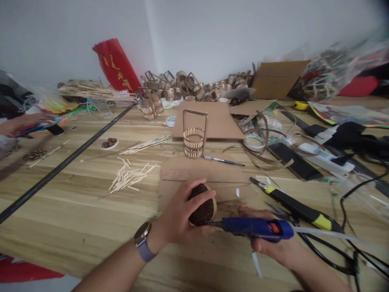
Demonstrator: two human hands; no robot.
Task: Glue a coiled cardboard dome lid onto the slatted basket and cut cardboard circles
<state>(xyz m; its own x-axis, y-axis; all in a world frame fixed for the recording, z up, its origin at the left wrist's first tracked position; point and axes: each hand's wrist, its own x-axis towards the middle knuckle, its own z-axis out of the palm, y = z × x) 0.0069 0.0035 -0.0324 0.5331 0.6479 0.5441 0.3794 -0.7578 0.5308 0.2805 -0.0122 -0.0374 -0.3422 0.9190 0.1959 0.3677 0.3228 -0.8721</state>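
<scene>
With your left grip [181, 213] around the round piece [201, 213] and right grip [275, 248] around the glue gun [252, 227], steady the nozzle [216, 224].

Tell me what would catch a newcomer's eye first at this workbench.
Probably the blue glue gun in the right hand, its nozzle at the dark, rough-textured round piece that the left hand grips at the front of the bench. Just beyond stands a small striped basket with a tall square handle. At the back, a bright red bag with gold lettering leans left of a heap of similar little baskets.
</scene>
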